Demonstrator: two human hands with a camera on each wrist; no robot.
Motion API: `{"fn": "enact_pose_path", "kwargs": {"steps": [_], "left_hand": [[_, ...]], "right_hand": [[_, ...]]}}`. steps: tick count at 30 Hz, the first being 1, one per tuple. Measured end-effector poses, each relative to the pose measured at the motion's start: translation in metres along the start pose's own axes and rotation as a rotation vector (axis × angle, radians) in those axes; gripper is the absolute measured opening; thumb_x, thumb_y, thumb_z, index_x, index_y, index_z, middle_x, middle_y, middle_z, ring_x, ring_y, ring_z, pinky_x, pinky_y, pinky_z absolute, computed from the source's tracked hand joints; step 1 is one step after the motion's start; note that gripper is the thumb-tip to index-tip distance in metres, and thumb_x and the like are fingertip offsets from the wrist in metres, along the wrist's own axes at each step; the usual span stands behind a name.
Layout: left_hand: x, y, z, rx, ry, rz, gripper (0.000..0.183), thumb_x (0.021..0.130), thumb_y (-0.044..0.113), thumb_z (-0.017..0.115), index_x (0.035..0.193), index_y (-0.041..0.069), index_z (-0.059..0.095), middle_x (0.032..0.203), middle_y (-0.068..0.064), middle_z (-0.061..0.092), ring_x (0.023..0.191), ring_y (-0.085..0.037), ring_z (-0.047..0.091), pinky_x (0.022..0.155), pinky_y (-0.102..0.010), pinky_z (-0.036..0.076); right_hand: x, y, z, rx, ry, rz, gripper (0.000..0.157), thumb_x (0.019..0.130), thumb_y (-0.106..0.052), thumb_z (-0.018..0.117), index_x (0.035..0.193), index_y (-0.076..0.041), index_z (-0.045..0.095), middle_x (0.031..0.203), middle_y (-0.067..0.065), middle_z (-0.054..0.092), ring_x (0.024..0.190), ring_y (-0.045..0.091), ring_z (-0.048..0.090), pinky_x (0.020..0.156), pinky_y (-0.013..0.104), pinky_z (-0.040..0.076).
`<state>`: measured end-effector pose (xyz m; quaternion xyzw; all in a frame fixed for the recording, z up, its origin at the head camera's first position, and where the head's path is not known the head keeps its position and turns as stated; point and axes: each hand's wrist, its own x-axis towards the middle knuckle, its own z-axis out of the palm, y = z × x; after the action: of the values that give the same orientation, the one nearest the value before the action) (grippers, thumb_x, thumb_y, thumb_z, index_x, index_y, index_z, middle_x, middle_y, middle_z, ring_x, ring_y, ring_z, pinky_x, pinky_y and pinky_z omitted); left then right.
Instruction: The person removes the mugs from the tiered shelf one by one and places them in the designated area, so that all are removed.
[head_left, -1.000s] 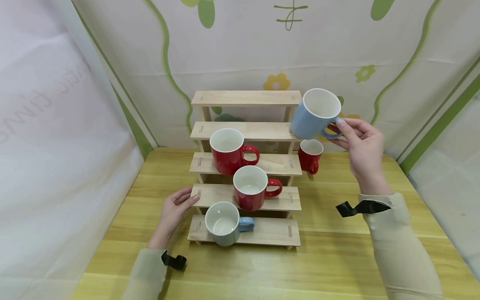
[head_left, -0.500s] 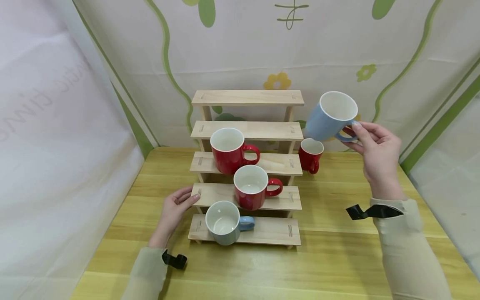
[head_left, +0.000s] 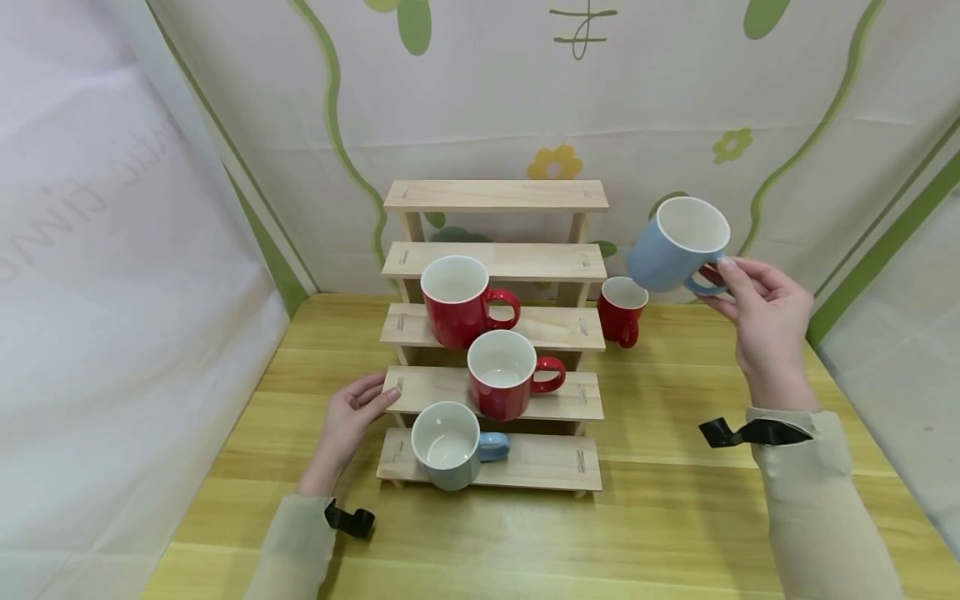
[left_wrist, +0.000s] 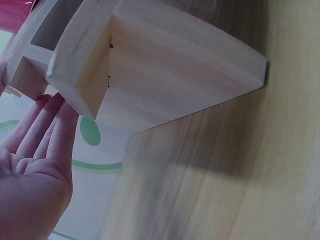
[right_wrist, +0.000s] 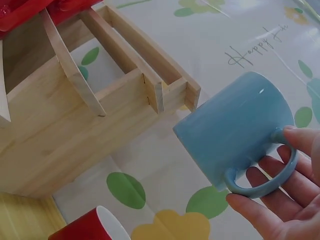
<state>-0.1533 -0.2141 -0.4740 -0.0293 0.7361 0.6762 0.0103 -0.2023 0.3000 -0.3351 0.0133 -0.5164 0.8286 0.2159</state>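
Note:
My right hand (head_left: 772,325) holds a light blue mug (head_left: 671,250) by its handle, in the air to the right of a stepped wooden rack (head_left: 495,195). The mug tilts a little, and the right wrist view shows fingers through the handle (right_wrist: 265,187). My left hand (head_left: 348,421) grips the left end of the rack's second step from the front, thumb on top and fingers under it. Two red mugs (head_left: 457,304) stand on the middle and second steps. Another light blue mug (head_left: 447,450) stands on the lowest step, handle to the right.
A smaller red mug (head_left: 621,312) stands on the wooden table (head_left: 675,517), just right of the rack and below the held mug. White printed cloth (head_left: 480,83) hangs close behind the rack and along both sides.
My right hand has carried the blue mug rightward, away from the rack's upper steps, and lately slightly down. The left hand and the other mugs have stayed in place.

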Motion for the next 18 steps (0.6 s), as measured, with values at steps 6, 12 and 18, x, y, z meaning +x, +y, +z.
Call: {"fn": "enact_pose_path", "kwargs": {"steps": [6, 12, 18], "left_hand": [[0.0, 0.0, 0.0, -0.005, -0.003, 0.004, 0.049, 0.096, 0.019, 0.076, 0.137, -0.002, 0.06, 0.131, -0.021, 0.064, 0.11, -0.011, 0.066, 0.092, -0.025, 0.054], [0.0, -0.001, 0.0, -0.002, -0.005, 0.002, 0.05, 0.096, 0.02, 0.075, 0.138, -0.002, 0.06, 0.131, -0.021, 0.064, 0.11, -0.011, 0.066, 0.091, -0.025, 0.054], [0.0, -0.001, 0.0, 0.004, -0.005, 0.003, 0.05, 0.096, 0.021, 0.076, 0.138, -0.001, 0.06, 0.131, -0.021, 0.064, 0.11, -0.012, 0.066, 0.091, -0.025, 0.054]], "right_hand": [[0.001, -0.001, -0.009, -0.034, 0.049, 0.013, 0.035, 0.083, -0.005, 0.084, 0.11, 0.012, 0.071, 0.103, 0.019, 0.074, 0.096, 0.025, 0.074, 0.073, 0.037, 0.059], [0.003, 0.002, -0.021, -0.022, 0.068, 0.045, 0.035, 0.083, -0.004, 0.084, 0.11, 0.012, 0.07, 0.105, 0.02, 0.074, 0.097, 0.026, 0.074, 0.075, 0.037, 0.059], [0.006, 0.007, -0.031, -0.033, 0.094, 0.08, 0.036, 0.083, -0.006, 0.084, 0.111, 0.011, 0.07, 0.106, 0.019, 0.074, 0.098, 0.025, 0.073, 0.076, 0.037, 0.059]]}}
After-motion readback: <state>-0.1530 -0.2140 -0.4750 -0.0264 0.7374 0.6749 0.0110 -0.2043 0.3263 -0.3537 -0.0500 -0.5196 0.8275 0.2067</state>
